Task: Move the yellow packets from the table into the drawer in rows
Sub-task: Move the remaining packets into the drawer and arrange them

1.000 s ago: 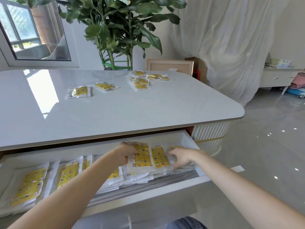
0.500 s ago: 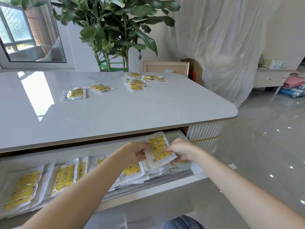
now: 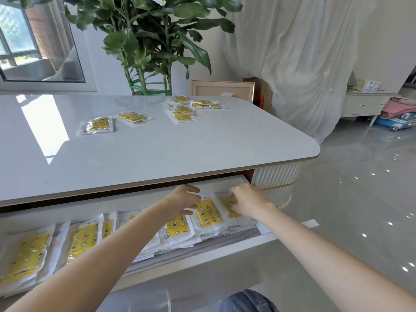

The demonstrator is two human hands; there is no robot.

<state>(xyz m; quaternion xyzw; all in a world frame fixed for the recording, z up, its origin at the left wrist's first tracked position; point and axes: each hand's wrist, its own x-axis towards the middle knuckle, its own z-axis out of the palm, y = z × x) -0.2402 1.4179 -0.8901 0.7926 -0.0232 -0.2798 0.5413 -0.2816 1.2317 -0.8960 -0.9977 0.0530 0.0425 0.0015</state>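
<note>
Since the earlier frame the lifted packet (image 3: 209, 212) has been coming down and is now lying flat near the right end of the drawer (image 3: 112, 204), its long axis running front to back like its neighbours. The left hand (image 3: 181, 201) is hovering at that packet's left edge with fingers (image 3: 191, 189) loosely curled; whether they are gripping anything I cannot tell. The right hand (image 3: 248, 202) is resting over the rightmost packet (image 3: 226, 204), just beside the first, its fingers bending down onto the wrapper, and whether they are pinching or only pressing is not showing. Rows of yellow packets (image 3: 83, 242) are filling the drawer leftward, overlapping one another. What is remaining is sitting on the desk (image 3: 157, 152), up and beyond both hands: a cluster (image 3: 182, 109) toward the far edge, lying at mixed angles almost straight ahead of the two hands, and two loose packets (image 3: 96, 126) further left, lying crosswise and well apart from the cluster. Judging by that, the left hand is sitting nearer the loose pair, while the cluster is lying about equally within reach of either hand. The wrappers are showing small dark stars and moons on yellow; a line of small characters along the top edge is too small to read, and no brand is legible.
</note>
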